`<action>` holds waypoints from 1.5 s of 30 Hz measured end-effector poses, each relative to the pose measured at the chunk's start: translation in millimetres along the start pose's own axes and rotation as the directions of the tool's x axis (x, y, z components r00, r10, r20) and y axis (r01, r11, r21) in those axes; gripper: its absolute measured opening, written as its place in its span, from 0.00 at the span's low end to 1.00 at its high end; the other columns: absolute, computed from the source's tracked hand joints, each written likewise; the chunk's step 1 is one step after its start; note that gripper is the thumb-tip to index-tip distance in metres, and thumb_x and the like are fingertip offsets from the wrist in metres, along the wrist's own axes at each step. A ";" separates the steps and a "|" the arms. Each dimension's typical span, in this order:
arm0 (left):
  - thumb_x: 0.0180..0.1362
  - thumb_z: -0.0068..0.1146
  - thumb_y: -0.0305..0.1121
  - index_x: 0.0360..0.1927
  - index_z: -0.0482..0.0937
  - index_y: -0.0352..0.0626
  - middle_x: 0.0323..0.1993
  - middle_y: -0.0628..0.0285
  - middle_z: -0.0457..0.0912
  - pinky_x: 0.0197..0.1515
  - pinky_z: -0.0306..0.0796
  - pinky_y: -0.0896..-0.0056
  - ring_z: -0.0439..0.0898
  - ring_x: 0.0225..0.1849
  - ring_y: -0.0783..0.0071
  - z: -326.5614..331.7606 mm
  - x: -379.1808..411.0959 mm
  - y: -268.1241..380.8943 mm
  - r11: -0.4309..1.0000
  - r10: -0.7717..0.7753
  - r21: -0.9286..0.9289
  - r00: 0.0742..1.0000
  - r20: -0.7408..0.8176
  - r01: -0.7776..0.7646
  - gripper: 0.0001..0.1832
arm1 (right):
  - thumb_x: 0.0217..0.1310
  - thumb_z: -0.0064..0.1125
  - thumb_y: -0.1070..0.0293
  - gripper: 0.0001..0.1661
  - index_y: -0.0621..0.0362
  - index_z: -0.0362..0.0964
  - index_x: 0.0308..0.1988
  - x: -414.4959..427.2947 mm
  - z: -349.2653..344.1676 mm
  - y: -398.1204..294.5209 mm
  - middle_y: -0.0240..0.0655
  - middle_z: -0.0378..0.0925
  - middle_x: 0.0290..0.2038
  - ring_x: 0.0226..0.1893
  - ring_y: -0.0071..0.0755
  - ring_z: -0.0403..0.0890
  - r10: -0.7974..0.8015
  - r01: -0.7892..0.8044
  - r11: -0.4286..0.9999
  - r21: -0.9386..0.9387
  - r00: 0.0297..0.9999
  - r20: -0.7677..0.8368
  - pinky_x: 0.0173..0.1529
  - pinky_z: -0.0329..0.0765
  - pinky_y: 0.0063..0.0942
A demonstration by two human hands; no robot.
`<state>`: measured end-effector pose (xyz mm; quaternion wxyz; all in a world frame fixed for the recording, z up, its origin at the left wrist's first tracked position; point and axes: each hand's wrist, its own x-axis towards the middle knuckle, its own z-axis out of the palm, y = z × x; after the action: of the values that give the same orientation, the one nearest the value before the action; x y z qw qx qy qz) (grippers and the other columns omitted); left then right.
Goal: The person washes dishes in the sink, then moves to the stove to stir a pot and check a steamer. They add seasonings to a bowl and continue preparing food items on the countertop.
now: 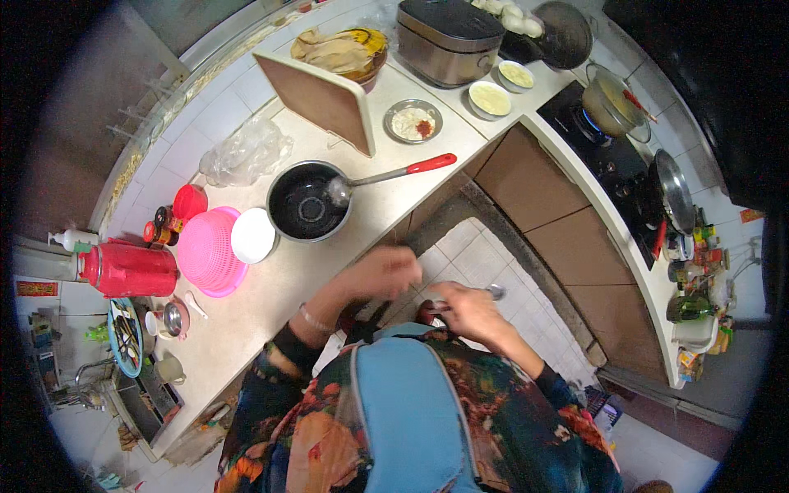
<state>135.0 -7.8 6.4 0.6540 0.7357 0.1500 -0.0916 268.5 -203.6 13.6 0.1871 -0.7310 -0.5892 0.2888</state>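
Note:
Blurred by motion, my left hand point(394, 269) hovers past the counter's edge, above the tiled floor. My right hand point(461, 308) is close beside it, fingers curled near a small shiny thing that I cannot make out. A dark pot point(296, 215) stands on the counter ahead, with the bowl of a metal ladle point(379, 177) over its rim and the red handle pointing right. Beside the pot are a white bowl point(253, 235) and a pink plastic colander point(209, 252). Behind it, a metal dish point(413, 121) holds white powder and a little red powder.
A cutting board point(320, 101) stands upright behind the pot. At the back are a rice cooker point(450, 43) and two bowls of pale yellow food point(490, 100). On the right, a pot point(607, 101) sits over a lit blue flame. A red thermos point(132, 269) lies left, near the sink point(138, 400).

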 end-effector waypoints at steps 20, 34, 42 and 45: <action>0.56 0.41 0.22 0.23 0.72 0.24 0.18 0.47 0.76 0.14 0.72 0.67 0.77 0.16 0.62 -125.9 282.5 -55.2 0.836 -0.492 -0.549 0.447 -0.747 0.002 0.11 | 0.53 0.58 0.67 0.13 0.55 0.72 0.41 -124.3 -35.5 192.8 0.45 0.78 0.27 0.29 0.47 0.79 0.617 -0.539 0.782 0.313 0.739 -0.271 0.34 0.74 0.36; 0.49 0.48 0.21 0.37 0.64 0.32 0.18 0.55 0.72 0.10 0.66 0.69 0.72 0.10 0.67 -151.6 300.9 -84.8 0.909 -0.392 -0.415 0.383 -0.836 0.026 0.11 | 0.53 0.51 0.65 0.20 0.63 0.70 0.45 295.1 -133.7 256.6 0.52 0.75 0.39 0.41 0.52 0.76 0.120 -0.092 0.986 0.143 0.971 -0.205 0.47 0.73 0.40; 0.52 0.48 0.24 0.28 0.63 0.42 0.19 0.59 0.72 0.13 0.64 0.75 0.71 0.14 0.71 -154.4 250.5 -117.5 0.860 -0.435 -0.506 0.422 -0.795 -0.067 0.06 | 0.38 0.65 0.55 0.27 0.67 0.75 0.35 400.3 -61.2 240.3 0.55 0.77 0.38 0.40 0.52 0.79 0.049 -0.010 0.979 0.202 0.981 -0.189 0.48 0.75 0.39; 0.54 0.49 0.25 0.28 0.62 0.46 0.17 0.62 0.71 0.13 0.62 0.77 0.69 0.13 0.75 -154.5 256.1 -102.4 0.864 -0.431 -0.503 0.471 -0.770 -0.030 0.07 | 0.38 0.65 0.61 0.23 0.68 0.75 0.34 382.2 -95.8 217.7 0.54 0.77 0.36 0.39 0.51 0.80 0.225 -0.204 0.945 0.255 0.972 -0.059 0.45 0.76 0.39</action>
<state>330.9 181.2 -154.4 0.6240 0.4843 0.5612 0.2473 547.2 122.1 -124.1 0.2697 -0.7737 -0.4568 0.3463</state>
